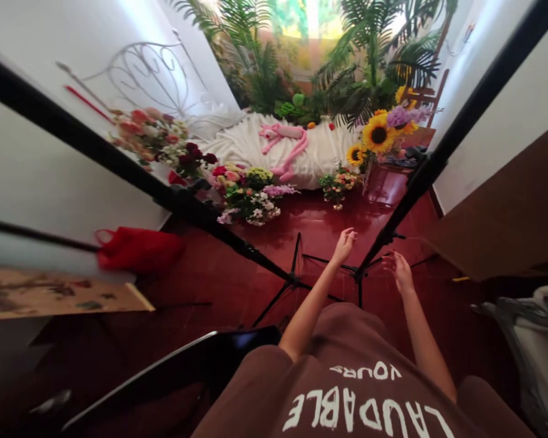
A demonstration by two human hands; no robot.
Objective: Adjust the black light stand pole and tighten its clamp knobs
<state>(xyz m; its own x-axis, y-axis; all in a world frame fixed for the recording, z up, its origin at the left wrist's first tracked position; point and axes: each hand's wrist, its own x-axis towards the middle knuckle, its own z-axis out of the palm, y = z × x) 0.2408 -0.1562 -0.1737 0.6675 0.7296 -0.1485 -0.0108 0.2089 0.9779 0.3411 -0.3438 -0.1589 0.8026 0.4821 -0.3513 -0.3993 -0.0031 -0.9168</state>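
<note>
My left hand [346, 244] reaches forward over the dark red floor, fingers loosely bent, with nothing visible in it. Just right of it runs the right black tripod stand [383, 234], its pole slanting up to the top right. On the other side of that pole, my right hand [399, 272] is held with fingers apart and slightly curled, also without anything in it. Neither hand clearly touches the pole. The left black tripod stand [237, 243] slants up to the top left, and its spread legs stand near my left forearm.
Ahead, a pink plush toy [285, 137] lies on white draped cloth [237, 143]. Flower bunches [251, 191], sunflowers [378, 134] and palm leaves [256, 67] surround it. A red bag [139, 248] is at left, a brown panel [506, 207] at right. A dark glossy object [178, 377] sits low left.
</note>
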